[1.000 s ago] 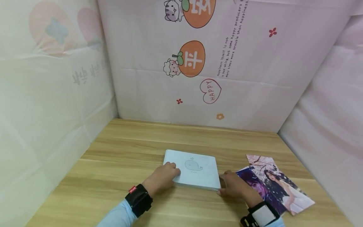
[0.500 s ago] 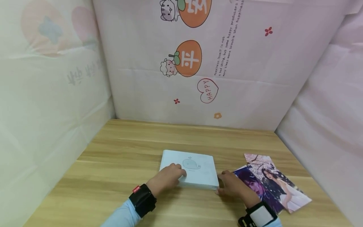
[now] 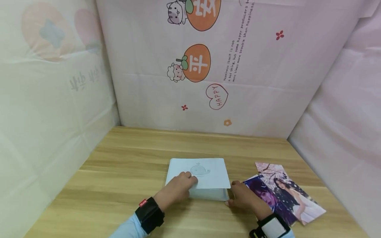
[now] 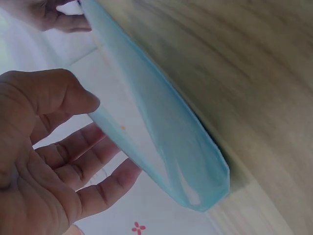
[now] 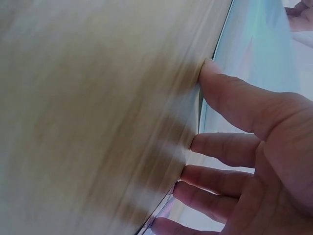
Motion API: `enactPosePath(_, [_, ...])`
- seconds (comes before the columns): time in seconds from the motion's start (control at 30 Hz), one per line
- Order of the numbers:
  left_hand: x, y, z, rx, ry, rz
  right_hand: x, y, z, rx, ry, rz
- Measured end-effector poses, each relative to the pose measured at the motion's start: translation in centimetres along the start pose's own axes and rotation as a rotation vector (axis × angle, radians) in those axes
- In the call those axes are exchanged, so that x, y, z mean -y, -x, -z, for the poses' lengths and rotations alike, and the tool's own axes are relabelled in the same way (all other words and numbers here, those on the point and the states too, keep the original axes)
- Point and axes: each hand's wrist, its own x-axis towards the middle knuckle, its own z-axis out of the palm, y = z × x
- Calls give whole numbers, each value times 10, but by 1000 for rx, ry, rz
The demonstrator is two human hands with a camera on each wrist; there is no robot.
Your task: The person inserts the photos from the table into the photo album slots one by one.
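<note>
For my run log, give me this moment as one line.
left hand: lifting cover of light blue album | right hand: thumb at album's edge | photos: flat on table, right of album

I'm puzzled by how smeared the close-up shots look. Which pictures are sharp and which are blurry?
Head view: evenly lit and sharp, the light blue album and photos crisp, walls bowed by the wide lens. Left wrist view: the album's cover is soft, the wooden table streaked. Right wrist view: table heavily smeared, only the right hand fairly clear.
</note>
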Motion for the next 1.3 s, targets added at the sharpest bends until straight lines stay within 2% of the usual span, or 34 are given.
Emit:
enactPosePath(0.13, [3, 6, 0, -125, 53, 14, 0, 3, -2, 7, 26, 27])
enactPosePath(0.27, [3, 11, 1, -236, 55, 19, 0, 4, -3, 12, 29, 18])
enactPosePath(0.43, [2, 14, 0, -318, 30, 12, -1, 5, -3, 25, 16, -4])
enactPosePath(0.6, [2, 13, 6, -395, 65, 36, -3, 4, -4, 13, 34, 18])
enactPosePath(0.77, [2, 12, 25, -568, 160, 80, -3, 3, -4, 23, 43, 21])
enactPosePath(0.9, [10, 11, 47, -744, 220, 60, -1, 3, -3, 28, 41, 18])
enactPosePath(1.0, [16, 12, 63, -845, 262, 41, 0, 3, -3, 23, 39, 16])
enactPosePath(1.13, [22, 17, 79, -900, 295, 53, 2, 3, -1, 22, 38, 17])
enactPosePath(1.3, [28, 21, 82, -930, 287, 71, 1, 3, 0, 15, 44, 31])
